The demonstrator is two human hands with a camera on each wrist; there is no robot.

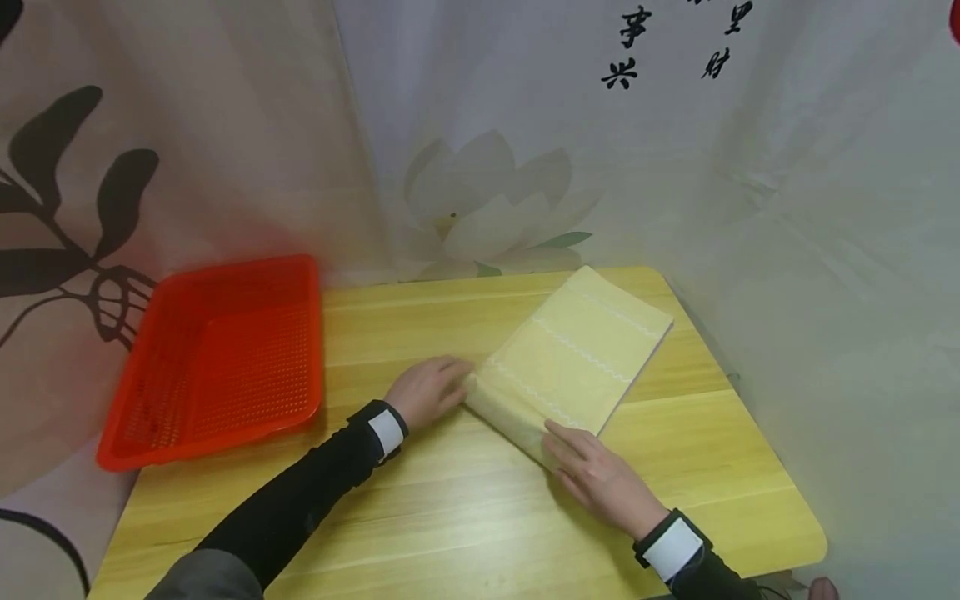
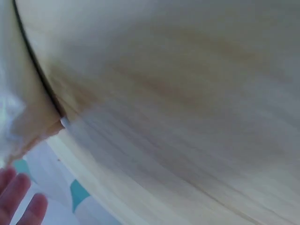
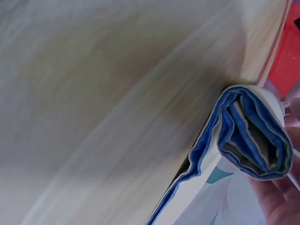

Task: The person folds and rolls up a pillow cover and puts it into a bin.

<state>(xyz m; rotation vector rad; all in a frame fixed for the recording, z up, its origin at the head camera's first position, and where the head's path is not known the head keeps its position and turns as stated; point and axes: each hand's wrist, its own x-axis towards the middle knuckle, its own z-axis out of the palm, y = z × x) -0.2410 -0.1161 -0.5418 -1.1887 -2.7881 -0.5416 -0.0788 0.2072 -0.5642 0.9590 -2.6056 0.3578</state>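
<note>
The left hand (image 1: 429, 390) and right hand (image 1: 600, 482), I see, hold loosely straightened fingers at the yellow cloth's (image 1: 573, 358) rolled edge (a flattened, blue-layered spiral). It lies slantwise on the wood-grained table (image 1: 450, 525).

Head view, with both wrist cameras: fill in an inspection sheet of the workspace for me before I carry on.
Surface: wood-grain table, pale yellow, rounded corners at the right.
Job's things: yellow cloth with white wavy lines, lying aslant, its near end rolled; blue layers show at the roll's end.
Clutter: red perforated basket at the table's left side.
Hands: left hand at the roll's left end; right hand touches its right end.
Cables: dark curved strip at lower left; cannot tell whether it is a cable.
Surroundings: pale curtain with plant prints and black characters.
</note>
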